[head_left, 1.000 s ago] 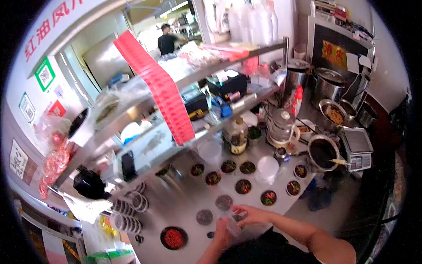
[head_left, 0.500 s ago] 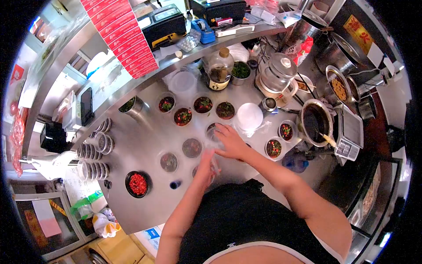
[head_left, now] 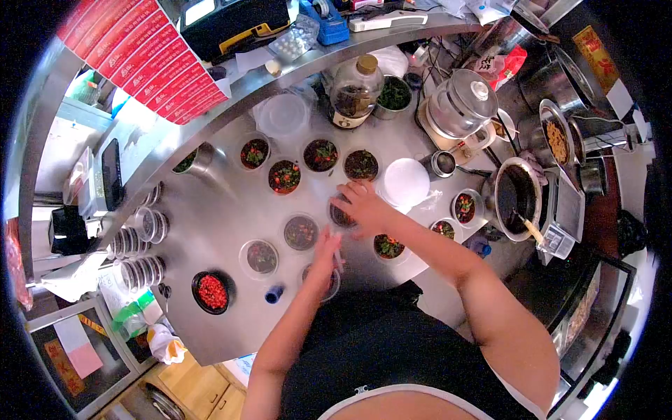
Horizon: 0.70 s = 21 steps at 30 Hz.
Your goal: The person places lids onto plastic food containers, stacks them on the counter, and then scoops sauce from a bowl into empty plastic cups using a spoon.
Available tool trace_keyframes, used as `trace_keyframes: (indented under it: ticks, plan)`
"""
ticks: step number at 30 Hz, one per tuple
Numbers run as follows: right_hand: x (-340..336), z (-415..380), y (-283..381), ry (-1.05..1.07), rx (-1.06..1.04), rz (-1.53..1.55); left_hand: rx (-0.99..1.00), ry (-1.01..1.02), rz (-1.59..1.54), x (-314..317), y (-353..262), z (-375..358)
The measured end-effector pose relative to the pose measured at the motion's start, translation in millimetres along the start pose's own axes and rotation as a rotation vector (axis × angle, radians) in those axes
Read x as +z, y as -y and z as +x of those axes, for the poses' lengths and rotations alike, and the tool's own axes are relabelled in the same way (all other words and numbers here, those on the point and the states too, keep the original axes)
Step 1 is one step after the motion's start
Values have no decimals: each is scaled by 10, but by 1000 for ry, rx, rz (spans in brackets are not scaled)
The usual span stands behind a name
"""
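My right hand [head_left: 364,203] reaches over a clear plastic cup of dark sauce [head_left: 341,212], with its fingers curled at the rim and the thumb side toward me. Just left of it, my left hand [head_left: 327,253] is blurred, and I cannot make out what its fingers hold. Below that hand stands a cup [head_left: 324,285], partly hidden by the wrist. Two cups with cloudy lids, one nearer the hands [head_left: 301,232] and one farther left [head_left: 262,257], stand beside it. Behind are several open cups [head_left: 321,155] with herbs and red chili. Another open cup [head_left: 388,246] sits under my right forearm.
A bowl of chopped red chili [head_left: 212,292] sits at the left, near stacked lidded cups [head_left: 140,273]. White lids [head_left: 407,182] lie right of the cups. A large jar [head_left: 356,94], a glass kettle [head_left: 462,105] and a pot of dark liquid [head_left: 516,199] stand farther back and right.
The view has shifted slightly. My right hand stays at the same cup, its fingers now further round the rim. My left hand remains close by, still smeared by motion.
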State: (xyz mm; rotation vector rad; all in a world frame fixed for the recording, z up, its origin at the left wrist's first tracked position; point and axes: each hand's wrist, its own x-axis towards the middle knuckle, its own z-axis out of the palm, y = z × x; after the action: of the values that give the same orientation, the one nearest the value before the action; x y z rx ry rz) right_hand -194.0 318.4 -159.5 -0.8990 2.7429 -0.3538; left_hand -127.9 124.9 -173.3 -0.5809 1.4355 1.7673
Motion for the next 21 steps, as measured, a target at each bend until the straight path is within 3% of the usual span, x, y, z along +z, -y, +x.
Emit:
trace_keyframes:
  ticks: [7, 21]
  plan:
    - [49, -88, 295, -59, 45, 230, 25, 35, 2, -289, 156, -189]
    - [122, -117, 326, -39, 50, 257, 21, 52, -37, -223, 107, -191]
